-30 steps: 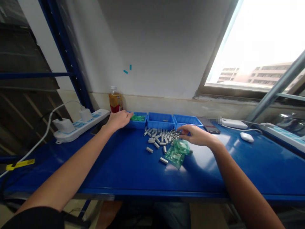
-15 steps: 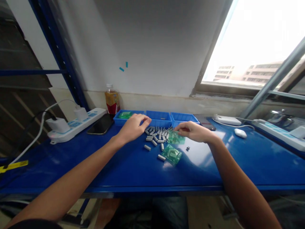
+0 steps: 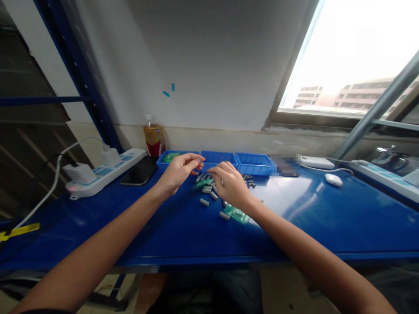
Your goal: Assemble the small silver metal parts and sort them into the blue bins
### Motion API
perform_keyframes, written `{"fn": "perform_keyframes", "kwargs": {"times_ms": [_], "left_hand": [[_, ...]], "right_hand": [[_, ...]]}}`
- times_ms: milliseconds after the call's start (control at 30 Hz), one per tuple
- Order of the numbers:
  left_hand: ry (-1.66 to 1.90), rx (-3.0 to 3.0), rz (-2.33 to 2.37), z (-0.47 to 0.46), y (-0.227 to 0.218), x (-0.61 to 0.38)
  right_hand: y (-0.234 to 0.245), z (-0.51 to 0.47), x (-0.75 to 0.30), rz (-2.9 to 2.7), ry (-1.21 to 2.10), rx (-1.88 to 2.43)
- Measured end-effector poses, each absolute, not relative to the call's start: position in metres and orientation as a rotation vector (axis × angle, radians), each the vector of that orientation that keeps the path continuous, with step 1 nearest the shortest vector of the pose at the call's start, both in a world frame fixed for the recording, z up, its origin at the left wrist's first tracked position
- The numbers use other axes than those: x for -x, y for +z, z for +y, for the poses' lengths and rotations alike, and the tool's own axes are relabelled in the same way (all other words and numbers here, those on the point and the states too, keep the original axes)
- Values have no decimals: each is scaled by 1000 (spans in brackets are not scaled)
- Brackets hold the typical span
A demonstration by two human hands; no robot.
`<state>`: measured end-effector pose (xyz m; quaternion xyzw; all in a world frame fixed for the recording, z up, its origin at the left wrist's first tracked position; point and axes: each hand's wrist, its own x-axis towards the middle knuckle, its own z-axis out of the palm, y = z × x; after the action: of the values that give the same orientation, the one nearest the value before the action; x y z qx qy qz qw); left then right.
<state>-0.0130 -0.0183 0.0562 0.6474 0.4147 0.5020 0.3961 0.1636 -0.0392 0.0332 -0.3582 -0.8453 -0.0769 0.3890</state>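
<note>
Metal pcs (image 3: 206, 189) btwn, nr hands (image 3: 178, 172) (image 3: 231, 184)

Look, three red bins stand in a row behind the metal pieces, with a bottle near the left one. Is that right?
Not quite: the head view shows blue bins, not red. Three do stand in a row behind the metal pieces, with a bottle near the left bin.

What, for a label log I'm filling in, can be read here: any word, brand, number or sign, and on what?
No text can be read with certainty.
Bottle: label too small and blurred to read.
Yellow tag on the cable: faint dark marks, illegible.
White power strip at left: no legible lettering.
Green packet on the table: any print too blurred to read.
</note>
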Motion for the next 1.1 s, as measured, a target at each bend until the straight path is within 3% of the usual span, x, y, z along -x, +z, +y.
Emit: {"fn": "perform_keyframes", "kwargs": {"times_ms": [133,233,367,467,667,833,967,1100], "left_hand": [[1070,-2176,1393,-14,48,15],[675,-2493,1559,-10,48,31],[123,-2559,1578,-10,52,51],[-3,-2490,1587,-8,51,53],[448,-2356,1342,-5,49,43],[991,-2469,1145,-19,57,29],[1054,-2676,957,-28,58,23],[1073,-2730,942,-27,53,24]], "right_hand": [[25,-30,-171,-2172,-28,1073],[22,-29,-175,-2244,-7,1103],[22,-34,-174,-2287,-8,1086],[23,-39,-170,-2313,3,1068],[25,-41,-165,-2232,157,1082],[34,-38,-168,-1728,898,1255],[38,-36,-173,-1347,1405,1038],[36,-33,-173,-1340,1315,928]]}}
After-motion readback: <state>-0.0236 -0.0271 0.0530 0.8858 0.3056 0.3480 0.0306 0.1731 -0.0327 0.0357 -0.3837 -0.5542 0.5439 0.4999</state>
